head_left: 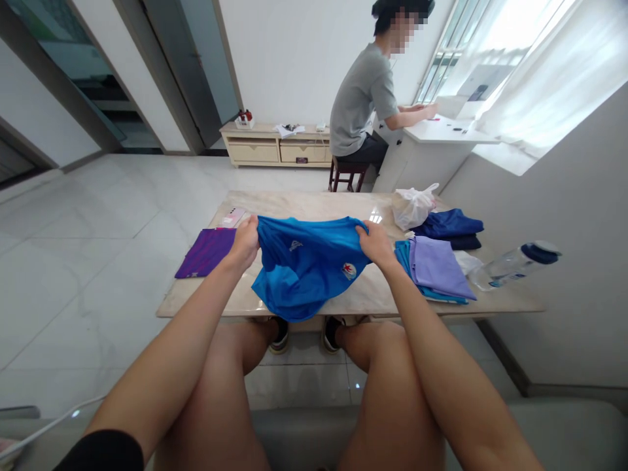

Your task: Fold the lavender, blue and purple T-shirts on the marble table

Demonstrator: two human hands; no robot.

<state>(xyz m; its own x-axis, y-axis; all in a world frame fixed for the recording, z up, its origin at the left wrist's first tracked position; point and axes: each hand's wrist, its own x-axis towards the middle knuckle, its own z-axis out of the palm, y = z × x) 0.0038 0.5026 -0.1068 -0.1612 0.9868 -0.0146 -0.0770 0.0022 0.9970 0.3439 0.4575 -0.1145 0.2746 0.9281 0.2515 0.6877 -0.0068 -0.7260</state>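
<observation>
A blue shirt [309,268] with a small white logo and a round red-and-white badge hangs stretched between my two hands, over the near part of the table [314,201]. My left hand [246,241] is closed on one upper corner of the cloth. At the opposite corner my right hand [375,242] pinches the fabric. The shirt's lower part droops in loose folds past the table's near edge. Left of my left hand lies a folded purple garment [206,253]. By my right hand sits a stack with a folded lavender garment [439,265] on top of blue cloth.
Behind the stack are folded dark blue clothes [451,224] and a white plastic bag [415,206]. A clear water bottle [515,265] leans at the right end. A pale pink item [234,216] lies at the back left. A person [366,98] sits at a white desk [441,131] beyond.
</observation>
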